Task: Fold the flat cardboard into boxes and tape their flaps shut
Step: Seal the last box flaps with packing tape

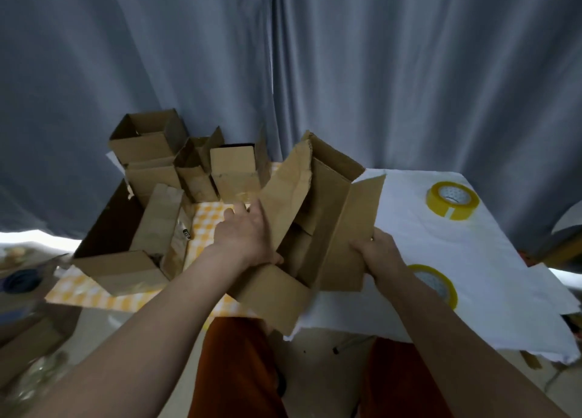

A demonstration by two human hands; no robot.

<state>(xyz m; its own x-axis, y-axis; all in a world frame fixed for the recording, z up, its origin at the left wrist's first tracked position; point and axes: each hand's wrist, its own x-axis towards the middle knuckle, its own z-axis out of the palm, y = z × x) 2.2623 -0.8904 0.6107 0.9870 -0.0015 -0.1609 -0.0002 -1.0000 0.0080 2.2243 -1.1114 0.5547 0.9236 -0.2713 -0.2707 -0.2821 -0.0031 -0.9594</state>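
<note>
A brown cardboard box (327, 216), opened into shape with its flaps standing out, is held over the table edge in front of me. My left hand (248, 228) grips its creased left flap, thumb under the cardboard. My right hand (379, 254) pinches the lower edge of the right flap. Two rolls of yellowish tape lie on the white cloth: one roll (452, 204) at the back right, the other roll (436, 283) partly hidden behind my right forearm.
Several folded boxes (233, 172) stand at the back left on a yellow checked cloth (204, 222), with a larger open carton (116, 260) of cardboard pieces. A grey curtain (346, 71) hangs behind. The white cloth (491, 260) covers the right of the table.
</note>
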